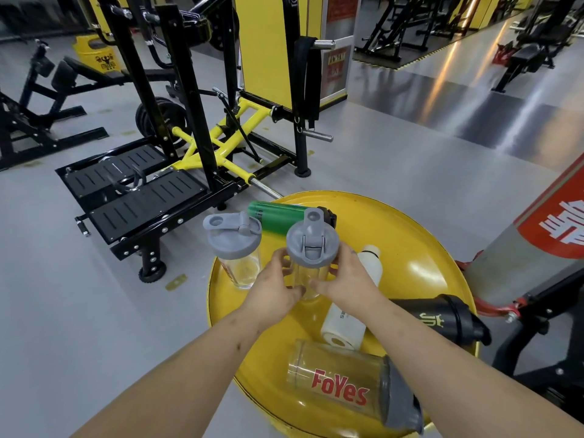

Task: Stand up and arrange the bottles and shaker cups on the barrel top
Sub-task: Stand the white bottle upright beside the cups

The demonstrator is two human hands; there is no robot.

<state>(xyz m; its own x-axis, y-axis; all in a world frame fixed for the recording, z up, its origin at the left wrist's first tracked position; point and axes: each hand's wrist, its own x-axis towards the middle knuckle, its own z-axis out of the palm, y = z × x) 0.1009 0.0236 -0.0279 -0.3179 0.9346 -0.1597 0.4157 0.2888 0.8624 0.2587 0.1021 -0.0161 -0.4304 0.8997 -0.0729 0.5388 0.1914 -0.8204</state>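
On the yellow barrel top [420, 248], my left hand [275, 286] and my right hand [344, 279] clasp a clear shaker cup with a grey lid [311, 248] from both sides, holding it upright. A second clear grey-lidded shaker cup [235, 248] stands upright to its left near the rim. A green bottle [278, 216] lies on its side at the back. A white bottle [347, 317] lies on its side behind my right wrist. A black shaker cup [442, 317] lies at the right rim, and a clear "FoYes" shaker cup [347, 387] lies at the front.
A black and yellow weight machine [177, 147] with foot plates stands on the grey floor to the left behind the barrel. A grey and red pillar [537, 235] and a black frame with red parts crowd the barrel's right side. More gym equipment fills the background.
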